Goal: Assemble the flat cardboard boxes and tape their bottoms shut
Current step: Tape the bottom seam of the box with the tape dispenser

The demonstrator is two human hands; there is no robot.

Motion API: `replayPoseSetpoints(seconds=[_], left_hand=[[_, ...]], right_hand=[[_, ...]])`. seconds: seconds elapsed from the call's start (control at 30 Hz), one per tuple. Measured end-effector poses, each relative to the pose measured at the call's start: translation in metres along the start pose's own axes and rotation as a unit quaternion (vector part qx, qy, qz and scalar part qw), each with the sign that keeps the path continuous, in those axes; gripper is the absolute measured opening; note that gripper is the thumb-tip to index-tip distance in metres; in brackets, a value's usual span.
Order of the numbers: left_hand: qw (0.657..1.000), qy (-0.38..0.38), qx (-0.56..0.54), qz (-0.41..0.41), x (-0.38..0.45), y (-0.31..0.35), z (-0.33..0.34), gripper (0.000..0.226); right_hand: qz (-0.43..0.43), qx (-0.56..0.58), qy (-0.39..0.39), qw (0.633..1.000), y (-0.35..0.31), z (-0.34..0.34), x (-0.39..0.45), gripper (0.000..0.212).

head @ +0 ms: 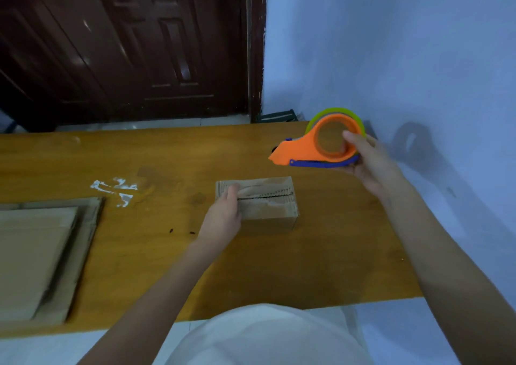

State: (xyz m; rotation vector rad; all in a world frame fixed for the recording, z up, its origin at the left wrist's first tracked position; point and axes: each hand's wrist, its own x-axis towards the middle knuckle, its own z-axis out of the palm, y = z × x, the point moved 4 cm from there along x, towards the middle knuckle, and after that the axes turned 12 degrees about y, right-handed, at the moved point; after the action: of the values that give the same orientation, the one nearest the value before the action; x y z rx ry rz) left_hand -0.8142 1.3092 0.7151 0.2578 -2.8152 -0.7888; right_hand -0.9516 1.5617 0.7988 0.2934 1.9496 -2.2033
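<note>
1. The small cardboard box [258, 202] sits near the middle of the wooden worktop [279, 267], with its bottom flaps folded shut and facing up.
2. The left hand [223, 216] rests on the left end of the box and presses the flaps down. Its fingers lie fairly straight across the top.
3. The right hand [368, 160] holds the tape dispenser [321, 144] up in the air, over the far right part of the worktop, well apart from the box. The thumb hooks into the round hole and the fingers curl under it.
4. So the step in hand looks like taping the bottom. The seam [268, 195] between the two flaps is a dark jagged line. There may be shiny tape on it already, but the picture is too blurry to be sure.
5. Next, the dispenser probably needs to come down to one end of the seam and pull straight along it, while the left hand keeps the flaps flat.
6. The box is brown, dull and a bit wrinkled. The dispenser is smooth orange plastic with a blue strip below and a yellow-green roll of tape.
7. A stack of flat cardboard [42, 258] waits on the left of the worktop.
</note>
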Motion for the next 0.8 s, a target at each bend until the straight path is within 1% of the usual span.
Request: replayPoseSetpoints(seconds=[0.03, 0.17, 0.23, 0.3, 0.37, 0.43, 0.5, 0.6, 0.7, 0.8], left_hand=[[0.999, 0.01, -0.037, -0.015, 0.0, -0.002, 0.0, 0.042], [0.99, 0.036, -0.127, -0.051, -0.004, -0.005, -0.003, 0.041], [0.979, 0.035, -0.181, -0.082, -0.006, -0.008, -0.003, 0.053], [0.972, 0.033, -0.211, -0.098, -0.005, -0.012, -0.004, 0.07], [0.972, 0.037, -0.211, -0.095, -0.004, -0.014, -0.004, 0.085], [0.974, 0.057, -0.206, -0.082, -0.002, -0.015, -0.005, 0.091], [0.976, 0.084, -0.196, -0.051, -0.001, -0.016, -0.006, 0.088], [0.978, 0.094, -0.183, -0.025, 0.001, -0.015, -0.006, 0.072], [0.968, 0.097, -0.228, -0.024, 0.001, -0.018, -0.005, 0.053], [0.955, 0.104, -0.275, -0.041, 0.001, -0.024, -0.002, 0.04]], right_hand=[[0.001, -0.003, -0.012, 1.0, 0.001, 0.007, -0.005, 0.059], [0.011, -0.023, -0.025, 0.999, 0.01, 0.03, -0.022, 0.031], [0.03, -0.025, -0.031, 0.999, 0.02, 0.035, -0.028, 0.036], [0.059, -0.031, -0.036, 0.997, 0.027, 0.04, -0.035, 0.043], [0.077, -0.032, -0.042, 0.996, 0.033, 0.044, -0.04, 0.04], [0.081, -0.04, -0.047, 0.995, 0.037, 0.046, -0.043, 0.039], [0.083, -0.051, -0.046, 0.994, 0.039, 0.047, -0.045, 0.041], [0.089, -0.06, -0.044, 0.993, 0.043, 0.049, -0.046, 0.042], [0.099, -0.049, -0.038, 0.993, 0.047, 0.049, -0.044, 0.04], [0.123, -0.039, -0.035, 0.991, 0.051, 0.05, -0.042, 0.04]])
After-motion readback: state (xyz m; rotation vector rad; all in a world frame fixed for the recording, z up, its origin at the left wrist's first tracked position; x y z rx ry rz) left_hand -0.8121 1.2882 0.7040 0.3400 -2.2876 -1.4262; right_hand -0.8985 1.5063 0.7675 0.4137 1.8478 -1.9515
